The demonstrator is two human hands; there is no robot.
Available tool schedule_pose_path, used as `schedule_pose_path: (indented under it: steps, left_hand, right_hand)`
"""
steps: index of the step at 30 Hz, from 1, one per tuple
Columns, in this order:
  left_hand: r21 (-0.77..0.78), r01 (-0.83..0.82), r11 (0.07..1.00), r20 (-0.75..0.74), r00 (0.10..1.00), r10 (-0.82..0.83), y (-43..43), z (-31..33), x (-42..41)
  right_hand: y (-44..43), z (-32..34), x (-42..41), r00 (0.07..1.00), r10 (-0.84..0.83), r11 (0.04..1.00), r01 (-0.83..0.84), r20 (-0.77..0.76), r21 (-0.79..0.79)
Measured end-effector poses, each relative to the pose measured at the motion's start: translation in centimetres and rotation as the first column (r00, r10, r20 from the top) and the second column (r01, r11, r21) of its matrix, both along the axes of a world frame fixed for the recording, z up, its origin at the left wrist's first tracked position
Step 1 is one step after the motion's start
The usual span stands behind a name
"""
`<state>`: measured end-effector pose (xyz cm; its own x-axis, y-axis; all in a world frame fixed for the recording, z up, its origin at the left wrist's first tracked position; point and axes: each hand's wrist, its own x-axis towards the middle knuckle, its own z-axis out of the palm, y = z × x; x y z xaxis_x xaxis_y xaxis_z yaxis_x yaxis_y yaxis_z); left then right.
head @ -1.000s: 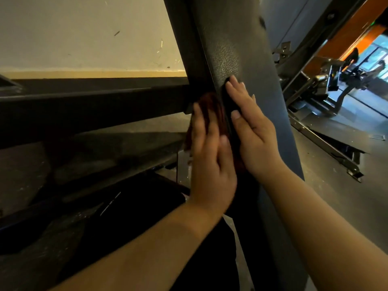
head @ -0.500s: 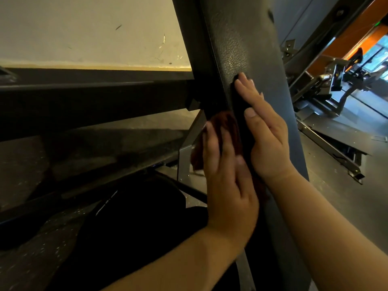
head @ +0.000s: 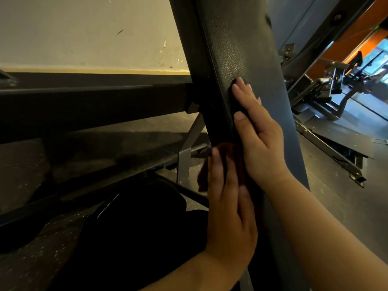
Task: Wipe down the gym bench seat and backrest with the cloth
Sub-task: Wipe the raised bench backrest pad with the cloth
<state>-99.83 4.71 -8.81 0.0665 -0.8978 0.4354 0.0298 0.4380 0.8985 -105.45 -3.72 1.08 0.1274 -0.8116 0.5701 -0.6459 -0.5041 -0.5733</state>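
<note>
left hand (head: 228, 217) and right hand (head: 261, 143): bare, nails short and plain. forearms (head: 325, 238) bare to the frame edge. black fabric (head: 136, 232) with a thin pale streak under left forearm; garment or not, cannot tell

Scuffed cream wall (head: 84, 32) behind, speckled dark floor (head: 340, 206), gym machine (head: 336, 85) right, orange wall (head: 369, 43), bright window (head: 378, 57).

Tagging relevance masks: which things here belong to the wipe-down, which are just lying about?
Job: black textured vinyl backrest pad; dark red cloth; left hand pressing the cloth; right hand flat on the pad.
Around: black steel crossbeam; grey metal strut; silver gym machine.
</note>
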Motion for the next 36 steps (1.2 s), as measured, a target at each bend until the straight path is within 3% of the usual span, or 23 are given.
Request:
schedule_pose_path:
  steps: [3,8,11,16,18,22,28,33,36]
  left_hand:
    - [0.025,0.020,0.999,0.045,0.999,-0.021,0.5,-0.9,0.0]
    - [-0.050,-0.035,0.998,-0.104,0.994,0.029,-5.4,2.7,2.2]
    - [0.015,-0.048,0.999,-0.159,0.986,0.050,-6.1,4.2,2.3]
    - [-0.038,0.003,0.999,0.004,1.000,-0.003,-0.2,0.1,0.1]
    - [-0.005,0.023,1.000,-0.018,1.000,-0.023,0.0,-0.3,0.0]
    - [-0.119,-0.032,0.992,-0.029,0.999,0.029,-3.4,1.4,1.0]
    - [-0.064,-0.085,0.994,-0.113,0.991,0.077,-6.1,3.9,2.0]
    - [-0.108,-0.071,0.992,0.068,0.995,0.079,-1.5,0.9,0.6]
    - [-0.153,-0.063,0.986,0.015,0.998,0.066,-4.1,1.9,1.2]
  right_hand:
    - [0.6,0.2,0.0,0.998,-0.011,0.999,0.013,-0.066,0.032]
    - [2.0,-0.6,-1.8,0.964,0.028,0.999,-0.020,-0.265,0.033]
    - [2.0,-0.9,-1.4,0.979,0.009,1.000,-0.008,-0.204,0.007]
    - [2.4,-0.9,-1.3,0.986,0.015,1.000,-0.013,-0.165,0.010]
    - [2.6,-1.0,-1.4,0.988,0.024,1.000,-0.022,-0.150,0.011]
    - [2.7,-1.4,-1.7,0.994,0.028,1.000,-0.028,-0.104,0.002]
    - [2.7,-1.3,-1.5,0.996,0.024,1.000,-0.023,-0.087,0.007]
    - [2.9,-1.1,-1.5,0.996,0.015,1.000,-0.014,-0.090,0.016]
    - [2.8,-1.1,-1.8,0.996,0.015,1.000,-0.015,-0.091,0.010]
